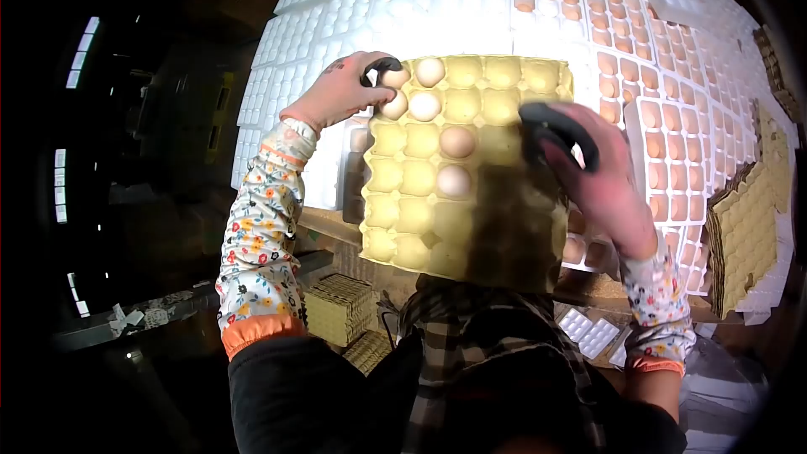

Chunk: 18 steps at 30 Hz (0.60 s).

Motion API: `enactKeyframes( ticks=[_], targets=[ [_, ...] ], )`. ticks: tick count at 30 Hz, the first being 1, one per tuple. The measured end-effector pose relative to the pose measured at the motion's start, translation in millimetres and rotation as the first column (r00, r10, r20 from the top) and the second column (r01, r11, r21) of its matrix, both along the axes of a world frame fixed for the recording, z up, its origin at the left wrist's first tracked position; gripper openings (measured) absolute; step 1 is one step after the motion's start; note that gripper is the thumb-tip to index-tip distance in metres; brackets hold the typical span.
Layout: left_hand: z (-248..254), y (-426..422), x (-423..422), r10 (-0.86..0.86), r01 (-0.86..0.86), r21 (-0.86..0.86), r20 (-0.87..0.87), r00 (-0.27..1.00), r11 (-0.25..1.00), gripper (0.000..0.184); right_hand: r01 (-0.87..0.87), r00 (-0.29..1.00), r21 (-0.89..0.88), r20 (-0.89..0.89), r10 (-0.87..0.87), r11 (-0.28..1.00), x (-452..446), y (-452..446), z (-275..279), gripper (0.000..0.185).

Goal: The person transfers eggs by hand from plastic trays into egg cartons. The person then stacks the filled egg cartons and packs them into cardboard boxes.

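A yellow pulp egg tray (420, 214) lies in front of me, with several eggs in its cups. My left hand (345, 88), in a pink glove with dark fingertips, is at the tray's far left corner. Its thumb and fingers curve round an egg (395, 77); a second egg (393, 106) sits just by the thumb. Paler eggs rest beside them, and two more, including a brown egg (457, 142), sit in the middle column. My right hand (584, 164) hovers over the tray's right side, blurred by motion with fingers bent. Whether it holds anything is unclear.
White plastic egg trays (454, 0) cover the table beyond, brightly lit. Egg-filled white trays (672, 151) stand to the right. Stacked pulp trays (748, 235) are at the far right, and another pulp tray stack (340, 307) is low on the left.
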<state>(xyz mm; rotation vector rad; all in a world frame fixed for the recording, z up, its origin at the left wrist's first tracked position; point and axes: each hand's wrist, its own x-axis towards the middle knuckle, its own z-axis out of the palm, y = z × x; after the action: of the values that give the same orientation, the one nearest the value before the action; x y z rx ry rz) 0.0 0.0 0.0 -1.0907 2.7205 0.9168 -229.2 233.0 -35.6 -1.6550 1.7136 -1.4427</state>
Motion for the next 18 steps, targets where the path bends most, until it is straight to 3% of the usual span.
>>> enactKeyframes(
  ticks=[1,2,3,4,5,7,8,9,10,11,12,13,15,16,17,18],
  targets=[
    [-7.3,1.9,-15.2,-0.051,0.051,-0.004,-0.052,0.997,0.999,0.04,0.004,0.999,0.012,-0.034,-0.004,1.0,-6.9,1.9,1.6,0.029],
    [-15.9,5.6,-34.6,0.007,0.001,0.101,-0.078,0.997,0.995,0.034,0.004,1.0,0.1,-0.016,-0.003,0.995,-17.5,-18.4,5.6,0.031],
    [-17.1,-18.2,12.8,-0.001,0.022,0.146,-0.141,0.99,0.989,0.04,0.099,0.974,0.092,-0.214,-0.077,0.991,41.2,-60.9,15.3,0.035],
    [-21.2,-29.7,16.1,-0.016,0.009,-0.053,-0.125,0.992,0.999,0.044,0.062,0.955,0.038,-0.294,-0.048,0.997,52.0,-94.2,7.7,0.037],
    [-39.2,-30.9,13.8,-0.021,-0.007,-0.206,-0.135,0.991,0.979,0.048,0.037,0.922,0.123,-0.386,0.013,0.992,59.5,-116.8,0.4,0.041],
    [-30.8,-33.7,18.5,-0.115,0.08,-0.287,-0.107,0.988,0.955,0.055,-0.057,0.855,0.301,-0.477,0.202,0.952,74.9,-144.6,-9.1,0.046],
    [-28.6,-32.2,23.7,-0.113,0.068,-0.278,-0.15,0.982,0.958,0.047,-0.084,0.928,0.316,-0.32,0.19,0.945,75.4,-145.8,-7.4,0.046],
    [-33.2,-31.0,31.2,0.041,-0.025,0.043,-0.432,0.901,0.999,0.043,-0.1,0.969,0.34,-0.182,0.17,0.935,69.5,-143.0,-0.6,0.046],
    [-32.2,-33.1,44.0,0.256,-0.026,0.366,-0.596,0.761,0.93,0.039,-0.137,0.973,0.337,0.221,0.063,0.932,70.1,-129.0,5.4,0.039],
    [-30.9,-42.5,54.2,0.489,0.058,0.636,-0.645,0.588,0.77,0.035,-0.13,0.781,0.267,0.621,-0.067,0.955,72.7,-116.8,14.8,0.03],
    [-40.3,-60.0,67.2,0.483,0.176,0.642,-0.703,0.522,0.746,0.033,-0.013,0.913,0.174,0.403,-0.06,0.985,63.7,-105.8,8.4,0.027],
    [-50.2,-67.1,70.1,0.001,0.175,0.112,-0.844,0.537,0.978,0.035,0.072,0.985,0.055,0.15,-0.079,0.996,57.6,-91.6,7.1,0.024],
    [-40.3,-72.9,75.5,0.281,0.156,0.632,-0.535,0.797,0.759,0.042,-0.086,0.952,0.472,0.3,-0.068,0.877,65.8,-70.7,27.5,0.028],
    [-21.3,-58.8,69.6,-0.073,0.227,0.379,-0.38,0.922,0.897,0.052,-0.147,0.95,0.645,0.303,-0.074,0.75,77.2,-64.0,41.3,0.034],
    [-28.6,-37.4,65.8,-0.29,0.255,-0.161,-0.256,0.922,0.953,0.058,-0.02,0.998,0.531,-0.034,0.045,0.847,96.0,-55.0,28.3,0.036],
    [-32.4,-34.2,59.7,-0.391,0.355,-0.236,-0.131,0.911,0.905,0.059,0.061,0.952,0.508,-0.288,0.103,0.859,107.9,-51.2,22.9,0.037]
  ],
)
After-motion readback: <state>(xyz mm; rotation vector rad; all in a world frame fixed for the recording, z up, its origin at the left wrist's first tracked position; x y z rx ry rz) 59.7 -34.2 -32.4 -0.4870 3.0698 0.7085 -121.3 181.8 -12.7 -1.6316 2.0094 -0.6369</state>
